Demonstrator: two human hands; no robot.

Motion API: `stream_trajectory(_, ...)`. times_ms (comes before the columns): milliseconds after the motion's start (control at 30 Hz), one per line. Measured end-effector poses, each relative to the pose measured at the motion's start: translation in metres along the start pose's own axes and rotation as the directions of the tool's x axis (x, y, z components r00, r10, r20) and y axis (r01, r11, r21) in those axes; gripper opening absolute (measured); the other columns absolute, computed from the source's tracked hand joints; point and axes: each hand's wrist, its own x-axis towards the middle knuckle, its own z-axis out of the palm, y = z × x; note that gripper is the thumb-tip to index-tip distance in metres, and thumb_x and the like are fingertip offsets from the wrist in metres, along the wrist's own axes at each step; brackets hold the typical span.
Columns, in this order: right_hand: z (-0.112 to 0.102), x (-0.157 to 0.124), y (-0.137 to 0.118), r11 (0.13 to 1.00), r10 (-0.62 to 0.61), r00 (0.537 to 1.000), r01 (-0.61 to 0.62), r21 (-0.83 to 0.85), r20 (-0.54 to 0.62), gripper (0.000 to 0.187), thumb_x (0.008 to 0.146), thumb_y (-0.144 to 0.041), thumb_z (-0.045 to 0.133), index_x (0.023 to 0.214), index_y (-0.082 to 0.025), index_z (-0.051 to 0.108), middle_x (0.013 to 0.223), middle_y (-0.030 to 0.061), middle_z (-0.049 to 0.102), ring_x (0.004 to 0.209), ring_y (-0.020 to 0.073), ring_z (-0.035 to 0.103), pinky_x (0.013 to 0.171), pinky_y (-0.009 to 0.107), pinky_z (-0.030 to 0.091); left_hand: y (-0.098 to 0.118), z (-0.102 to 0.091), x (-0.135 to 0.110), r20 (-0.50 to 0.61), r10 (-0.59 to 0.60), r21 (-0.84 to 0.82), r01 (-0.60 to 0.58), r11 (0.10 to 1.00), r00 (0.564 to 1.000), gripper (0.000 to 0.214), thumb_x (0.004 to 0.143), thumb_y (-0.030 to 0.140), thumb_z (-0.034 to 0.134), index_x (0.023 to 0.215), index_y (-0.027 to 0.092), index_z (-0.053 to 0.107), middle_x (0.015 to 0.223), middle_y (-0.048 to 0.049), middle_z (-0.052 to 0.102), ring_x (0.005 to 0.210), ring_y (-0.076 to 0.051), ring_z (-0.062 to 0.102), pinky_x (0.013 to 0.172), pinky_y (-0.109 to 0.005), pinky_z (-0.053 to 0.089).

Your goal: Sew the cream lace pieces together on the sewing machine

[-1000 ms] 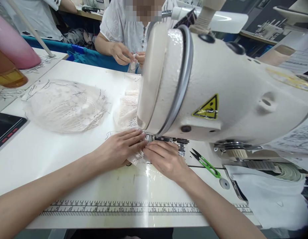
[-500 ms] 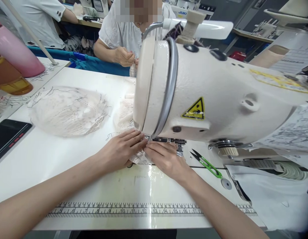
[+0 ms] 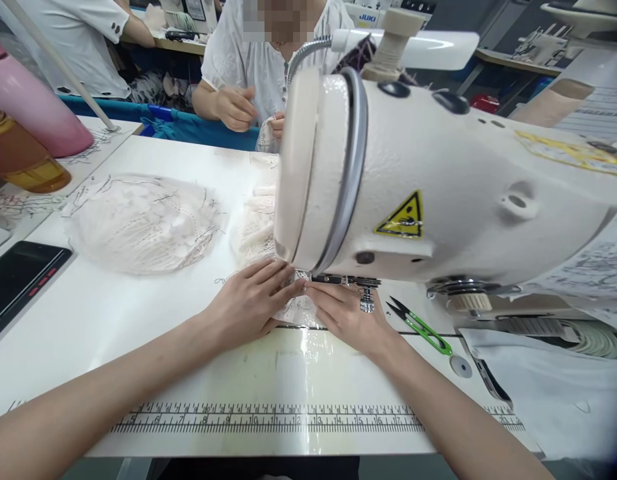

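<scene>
A white sewing machine (image 3: pixel 438 147) fills the right half of the view. Under its head lies pale lace fabric (image 3: pixel 301 312), and more of that lace (image 3: pixel 258 223) is gathered behind the head. My left hand (image 3: pixel 253 297) rests on the fabric left of the needle area, fingers together and curved down, thumb pointing inward. From the other side, my right hand (image 3: pixel 351 317) pinches the fabric's near part, its fingertips almost meeting my left thumb. The needle and presser foot are mostly hidden by the head and my fingers.
A second lace piece (image 3: pixel 143 223) with loose dark threads lies at left, near a black phone (image 3: pixel 26 283). Green thread snips (image 3: pixel 423 330) and a metal bobbin (image 3: pixel 460 366) sit at right. A ruler strip (image 3: pixel 268 419) runs along the front. A co-worker (image 3: pixel 238 87) sits opposite, handling lace.
The whole view has shifted slightly. My hands stay at the needle area, with a little more lace showing between them. The co-worker's one hand has moved away from the lace they hold.
</scene>
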Motion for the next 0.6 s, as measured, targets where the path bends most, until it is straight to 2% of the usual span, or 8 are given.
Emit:
stream_trajectory(100, 0.004, 0.000, 0.001, 1.000, 0.013, 1.000, -0.013, -0.001, -0.015, 0.020, 0.090, -0.015, 0.051, 0.096, -0.023, 0.068, 0.096, -0.0033, 0.073, 0.074, 0.0110, 0.061, 0.065, 0.029, 0.041, 0.001, 0.000, -0.001, -0.030, 0.016, 0.030, -0.016, 0.999, 0.999, 0.044, 0.082, 0.017, 0.050, 0.125, 0.013, 0.059, 0.129, -0.0111, 0.063, 0.124, -0.027, 0.056, 0.103, -0.041, 0.046)
stream_trajectory(233, 0.010, -0.001, -0.001, 0.998, -0.037, 0.999, 0.038, 0.052, -0.012, 0.021, 0.091, -0.011, 0.052, 0.101, -0.021, 0.067, 0.107, -0.0016, 0.071, 0.088, 0.0101, 0.064, 0.074, 0.025, 0.045, -0.002, -0.002, -0.004, -0.108, 0.099, 0.056, -0.093, 0.994, 0.989, 0.040, 0.089, 0.010, 0.039, 0.122, 0.009, 0.061, 0.123, -0.0091, 0.067, 0.120, -0.022, 0.059, 0.103, -0.036, 0.047)
stream_trajectory(400, 0.014, -0.001, -0.008, 0.993, -0.116, 0.993, 0.116, 0.014, 0.017, 0.020, 0.090, -0.008, 0.054, 0.103, -0.017, 0.066, 0.105, 0.0035, 0.071, 0.098, 0.0128, 0.062, 0.080, 0.025, 0.046, -0.015, -0.003, -0.008, -0.067, 0.155, 0.022, -0.153, 0.988, 0.986, 0.039, 0.094, 0.010, 0.037, 0.125, 0.012, 0.060, 0.124, -0.0079, 0.066, 0.122, -0.019, 0.058, 0.108, -0.036, 0.043)
stream_trajectory(600, 0.014, 0.005, -0.017, 0.994, -0.107, 0.994, 0.106, -0.021, -0.026, 0.019, 0.089, -0.007, 0.054, 0.098, -0.018, 0.066, 0.100, -0.0016, 0.072, 0.091, 0.0116, 0.063, 0.071, 0.026, 0.045, -0.022, -0.002, -0.009, -0.101, 0.172, 0.009, -0.172, 0.985, 0.980, 0.038, 0.093, 0.007, 0.035, 0.121, 0.008, 0.061, 0.123, -0.0114, 0.066, 0.120, -0.021, 0.059, 0.107, -0.037, 0.047)
